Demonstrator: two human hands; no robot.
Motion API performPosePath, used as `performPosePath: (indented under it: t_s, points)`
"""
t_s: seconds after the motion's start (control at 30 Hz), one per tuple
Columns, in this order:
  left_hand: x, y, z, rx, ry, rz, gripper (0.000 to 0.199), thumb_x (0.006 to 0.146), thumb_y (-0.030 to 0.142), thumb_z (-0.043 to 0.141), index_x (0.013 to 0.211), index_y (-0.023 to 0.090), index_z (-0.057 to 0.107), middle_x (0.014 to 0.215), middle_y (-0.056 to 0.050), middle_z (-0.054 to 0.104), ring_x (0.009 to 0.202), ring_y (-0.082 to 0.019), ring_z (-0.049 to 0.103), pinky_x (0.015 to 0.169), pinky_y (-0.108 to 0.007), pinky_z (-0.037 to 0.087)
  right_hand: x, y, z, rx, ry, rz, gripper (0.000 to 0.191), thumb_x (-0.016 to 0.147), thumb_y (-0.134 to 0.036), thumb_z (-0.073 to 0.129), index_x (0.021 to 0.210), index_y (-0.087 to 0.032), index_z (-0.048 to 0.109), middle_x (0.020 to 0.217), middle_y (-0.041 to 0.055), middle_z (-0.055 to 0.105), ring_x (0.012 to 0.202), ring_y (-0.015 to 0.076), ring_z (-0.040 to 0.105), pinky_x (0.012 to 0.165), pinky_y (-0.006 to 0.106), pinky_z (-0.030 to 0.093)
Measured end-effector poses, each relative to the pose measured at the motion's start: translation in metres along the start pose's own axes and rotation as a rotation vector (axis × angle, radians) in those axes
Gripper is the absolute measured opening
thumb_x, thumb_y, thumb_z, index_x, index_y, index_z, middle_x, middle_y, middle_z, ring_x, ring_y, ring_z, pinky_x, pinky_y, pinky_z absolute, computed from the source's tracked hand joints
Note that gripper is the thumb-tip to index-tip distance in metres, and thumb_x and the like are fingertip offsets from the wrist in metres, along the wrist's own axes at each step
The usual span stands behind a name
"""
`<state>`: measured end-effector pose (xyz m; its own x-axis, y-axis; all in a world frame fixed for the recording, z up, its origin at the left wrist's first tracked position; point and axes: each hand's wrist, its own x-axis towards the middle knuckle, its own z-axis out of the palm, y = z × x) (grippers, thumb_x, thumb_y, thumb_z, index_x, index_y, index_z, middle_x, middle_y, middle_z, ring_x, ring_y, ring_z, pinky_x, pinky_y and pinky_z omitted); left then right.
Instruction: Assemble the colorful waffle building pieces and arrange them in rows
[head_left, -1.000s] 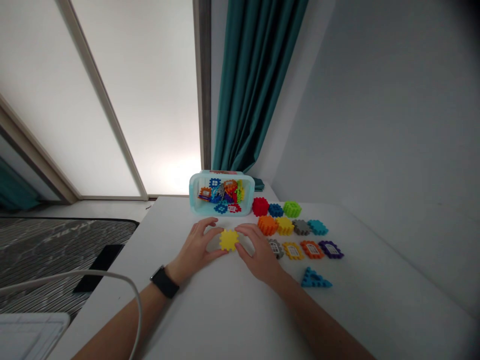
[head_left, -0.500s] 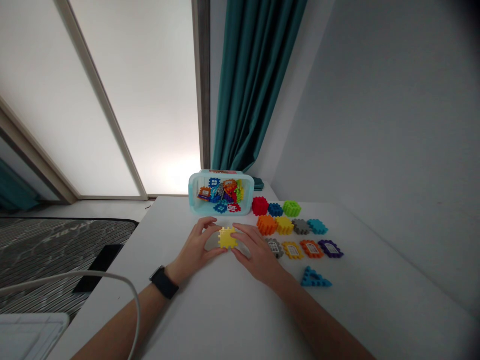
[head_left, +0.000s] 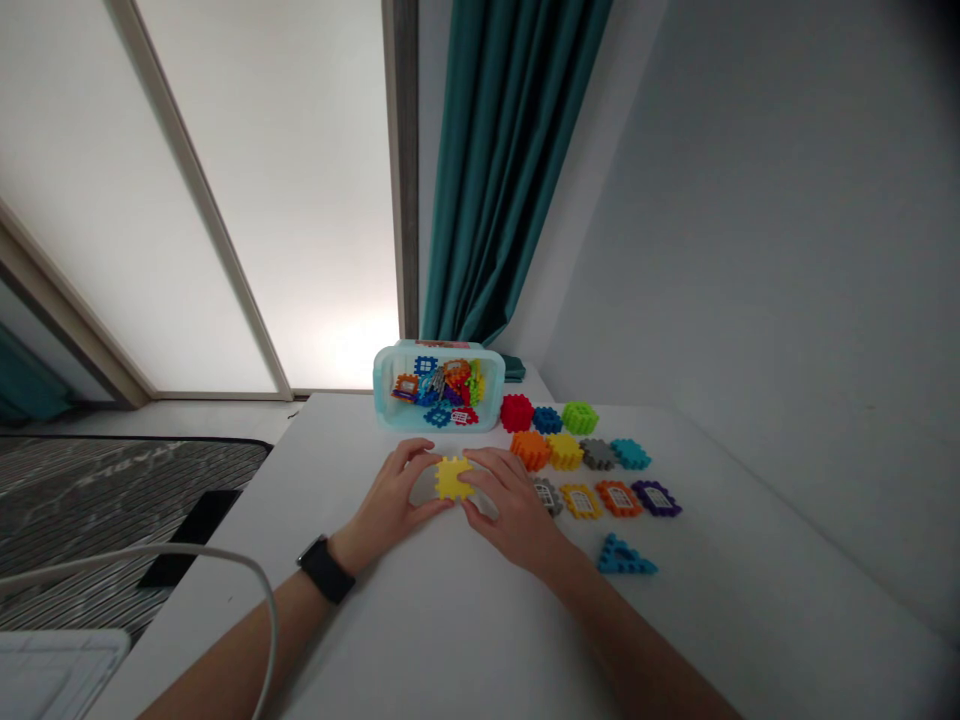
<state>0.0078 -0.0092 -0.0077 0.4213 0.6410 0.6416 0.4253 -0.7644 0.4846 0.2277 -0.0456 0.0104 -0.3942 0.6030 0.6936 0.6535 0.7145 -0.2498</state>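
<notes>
Between my two hands is a yellow notched building-block tile (head_left: 452, 479), its flat face toward me, just above or on the white table. My left hand (head_left: 394, 493), with a black watch on the wrist, pinches the tile's left side with thumb and fingers. On the other side, my right hand (head_left: 516, 512) grips the right edge, fingertips over the face. To the right of that hand lie a grey window tile (head_left: 548, 496), partly covered by it, a yellow window tile (head_left: 581, 501), an orange one (head_left: 619, 498) and a purple one (head_left: 656, 498).
A light-blue bin (head_left: 381, 400) of mixed tiles stands behind my hands. Stacked tiles in red (head_left: 517, 413), orange (head_left: 530, 451), green (head_left: 580, 417) and other colours sit right of it. A blue triangular piece (head_left: 624, 556) lies nearer. A white cable (head_left: 225, 553) crosses the left forearm.
The yellow tile has turned slightly between my fingers, its notched outline now showing more evenly. Both hands keep their grip, and the whole view has shifted a little.
</notes>
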Motion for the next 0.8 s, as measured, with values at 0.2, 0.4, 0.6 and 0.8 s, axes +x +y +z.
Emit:
performPosePath:
  t_s: [0.2,0.4,0.6,0.8]
  points:
    - [-0.0003,0.0001,-0.0006,-0.001,-0.013,0.007,0.041,0.088,0.038,0.071,0.125,0.024,0.057,0.128,-0.013,0.054,0.121,-0.028,0.056,0.102,-0.048,0.051,-0.0006,0.0003,0.0012,-0.014,0.003,-0.005,0.029,0.085,-0.013,0.062,0.111,-0.026,0.061,0.127,0.0101,0.065,0.12,0.0287,0.058,0.1,0.052,0.05]
    - [-0.0004,0.0015,-0.0012,-0.007,-0.008,0.01,0.04,0.088,0.037,0.072,0.122,0.024,0.057,0.128,-0.013,0.053,0.12,-0.028,0.056,0.101,-0.047,0.051,-0.0001,-0.001,0.0011,-0.013,-0.008,0.011,0.029,0.085,-0.012,0.062,0.111,-0.026,0.061,0.127,0.0099,0.064,0.12,0.029,0.058,0.101,0.053,0.049]
    - [-0.0008,-0.0018,0.0005,-0.017,-0.031,-0.006,0.044,0.087,0.039,0.073,0.124,0.024,0.055,0.129,-0.013,0.053,0.12,-0.028,0.054,0.101,-0.046,0.05,0.0004,-0.0011,0.0003,0.016,-0.022,0.033,0.031,0.084,-0.012,0.061,0.112,-0.026,0.06,0.127,0.0093,0.064,0.121,0.0284,0.057,0.103,0.052,0.048]
    - [0.0006,-0.0017,-0.0002,-0.016,-0.136,-0.035,0.056,0.088,0.041,0.071,0.135,0.024,0.048,0.128,-0.012,0.055,0.114,-0.027,0.058,0.1,-0.045,0.05,0.0023,0.0079,-0.0073,0.05,-0.07,0.033,0.031,0.085,-0.013,0.061,0.114,-0.025,0.058,0.129,0.0098,0.062,0.124,0.0281,0.053,0.106,0.053,0.045]
